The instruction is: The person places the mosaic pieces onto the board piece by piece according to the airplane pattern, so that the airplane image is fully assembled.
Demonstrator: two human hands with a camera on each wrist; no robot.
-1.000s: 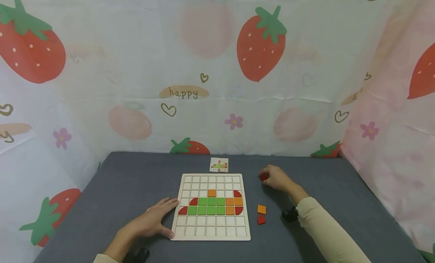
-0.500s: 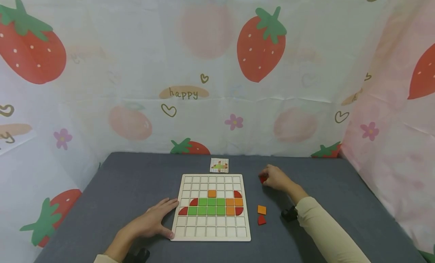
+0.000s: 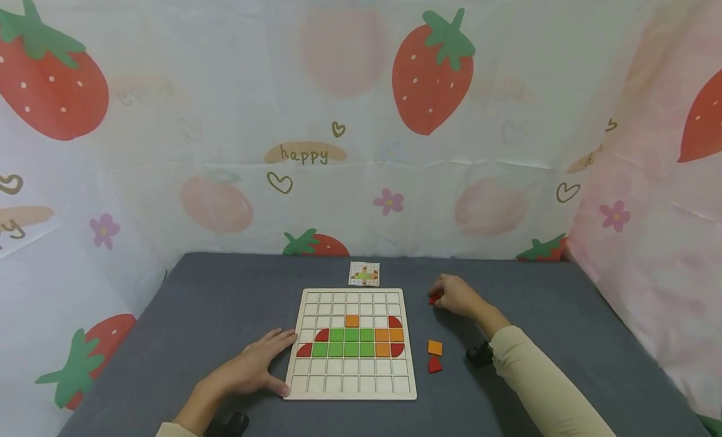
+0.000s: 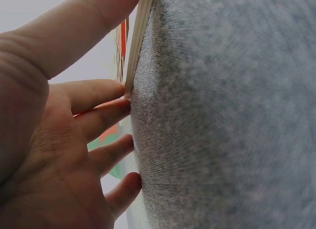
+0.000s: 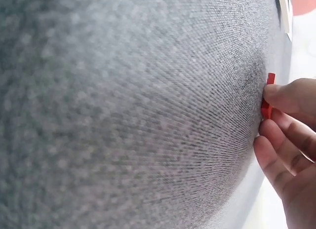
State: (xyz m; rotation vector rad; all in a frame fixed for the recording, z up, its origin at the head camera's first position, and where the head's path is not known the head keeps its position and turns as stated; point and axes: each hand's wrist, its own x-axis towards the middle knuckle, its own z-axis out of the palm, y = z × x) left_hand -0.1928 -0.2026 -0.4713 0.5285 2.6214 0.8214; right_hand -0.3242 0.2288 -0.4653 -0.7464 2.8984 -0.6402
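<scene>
My left hand [image 3: 251, 362] lies along the left edge of a pale wooden grid board [image 3: 350, 385], thumb at its near corner and fingertips farther up the edge. Its fingers are spread in the left wrist view. To the right of the board's far corner, my right hand [image 3: 459, 297] pinches a small red tile [image 5: 270, 80] between thumb and fingers, low at the dark tabletop. Fingers hide most of that tile in the head view. Green tiles [image 3: 343, 342] fill the middle of the board, with orange tiles [image 3: 381, 342] and rounded red tiles [image 3: 322, 335] around them.
A loose orange square tile [image 3: 435, 347] and a loose red tile [image 3: 434, 365] lie right of the board, near my right forearm. Behind the board sits a small pattern card [image 3: 363, 274]. A strawberry-printed curtain [image 3: 361, 211] stands along the table's back edge.
The red tile at my right fingertips has shifted slightly left and toward me, and the fingers have moved a little with it. My left hand and the board stay put.
</scene>
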